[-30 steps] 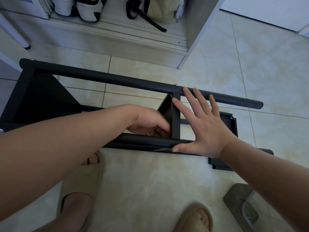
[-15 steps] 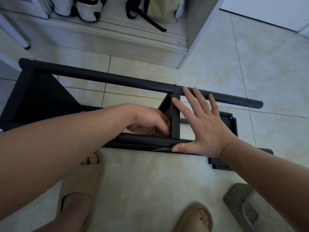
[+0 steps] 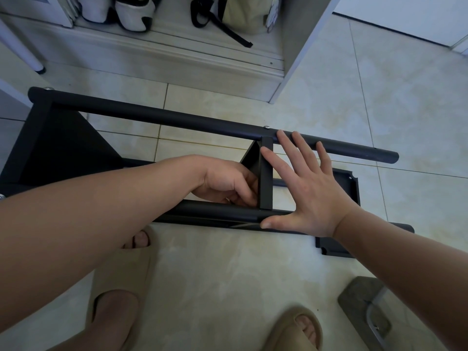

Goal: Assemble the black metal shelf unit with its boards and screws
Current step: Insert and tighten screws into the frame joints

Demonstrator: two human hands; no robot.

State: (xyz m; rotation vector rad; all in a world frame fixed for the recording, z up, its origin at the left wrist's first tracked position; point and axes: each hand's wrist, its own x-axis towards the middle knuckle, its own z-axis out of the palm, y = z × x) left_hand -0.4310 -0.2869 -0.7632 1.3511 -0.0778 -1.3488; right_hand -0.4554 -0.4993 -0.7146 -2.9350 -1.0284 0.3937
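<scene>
Nothing moved: your right hand (image 3: 311, 196) lies flat on the shelf frame (image 3: 177, 120); left hand (image 3: 225, 183) curls beside it, grip unclear.

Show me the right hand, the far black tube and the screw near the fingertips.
right hand (image 3: 309, 196): head view, back of hand.
far black tube (image 3: 177, 118): head view, mid length.
screw (image 3: 266, 127): head view, its head.

readable text: none | shelf frame (image 3: 177, 118): no legible label or number | shoes (image 3: 131, 15) on the cabinet ledge: no brand legible | bag (image 3: 243, 19) beside them: nothing legible, too blurred | floor (image 3: 228, 274): no signs
</scene>
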